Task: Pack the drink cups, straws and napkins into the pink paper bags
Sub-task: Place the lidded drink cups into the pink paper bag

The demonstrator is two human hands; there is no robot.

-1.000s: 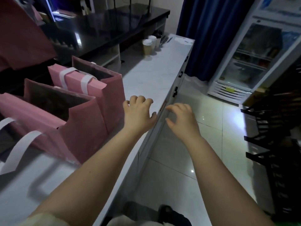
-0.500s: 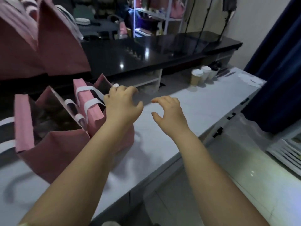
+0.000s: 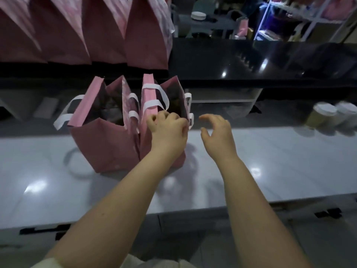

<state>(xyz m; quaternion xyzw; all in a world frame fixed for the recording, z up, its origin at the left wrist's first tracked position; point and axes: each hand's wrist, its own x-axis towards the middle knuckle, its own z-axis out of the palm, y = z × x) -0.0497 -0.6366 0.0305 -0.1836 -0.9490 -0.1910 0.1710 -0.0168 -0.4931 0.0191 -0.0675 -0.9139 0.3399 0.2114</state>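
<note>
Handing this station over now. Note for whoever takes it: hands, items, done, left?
Left hand: fingers curled at the near rim of the right pink bag; grip unclear.
Right hand: open, empty, over the counter beside that bag.
Left pink bag stands open alongside; contents of both too dark to tell.
Lidded cups at the counter's far right, not packed.
Left: cups into bags; no straws or napkins visible.

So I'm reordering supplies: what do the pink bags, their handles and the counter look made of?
Pink bags: matte paper, judging by the crisp folded creases.
Handles: flat white strips, probably paper, though blur leaves it open.
Counter: glossy pale stone or laminate; it mirrors the lights.
</note>
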